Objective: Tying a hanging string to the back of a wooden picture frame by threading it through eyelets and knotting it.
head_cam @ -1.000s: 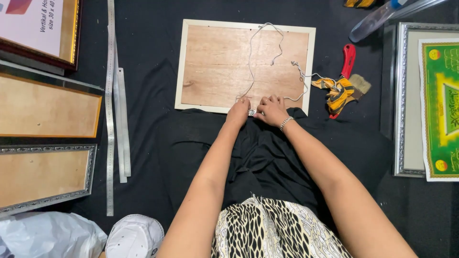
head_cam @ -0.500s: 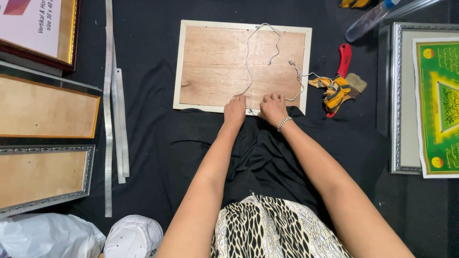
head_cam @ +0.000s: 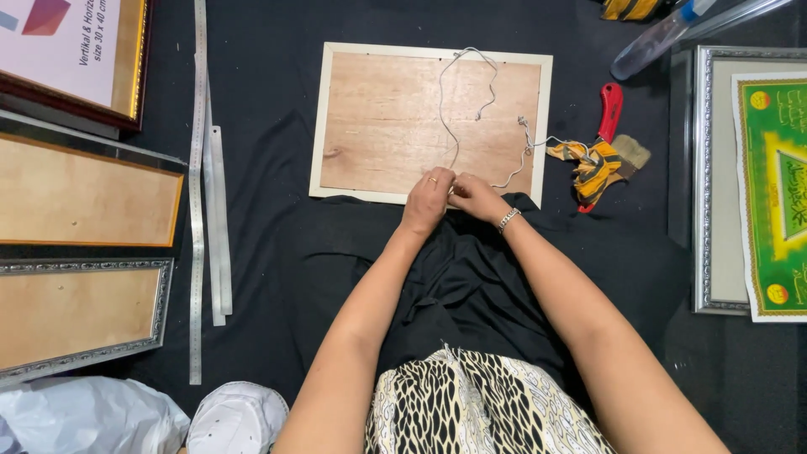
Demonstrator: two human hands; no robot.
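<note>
Picture-framing workshop, frames (head_cam: 84,315) on floor, metal strips (head_cam: 217,219), brush (head_cam: 612,139)

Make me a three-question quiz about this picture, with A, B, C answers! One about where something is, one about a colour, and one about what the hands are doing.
1. Where does the red-handled tool lie?
A. right of the face-down frame
B. on top of it
C. left of it

2. What colour is the sheet in the silver frame at the right?
A. blue
B. green
C. white

3. How are the two hands?
A. far apart
B. together at the frame's near edge
C. resting in the lap

Answers:
1 A, it lies beside the frame's right edge.
2 B, it is green with yellow.
3 B, the left hand and right hand meet on the string.
</note>
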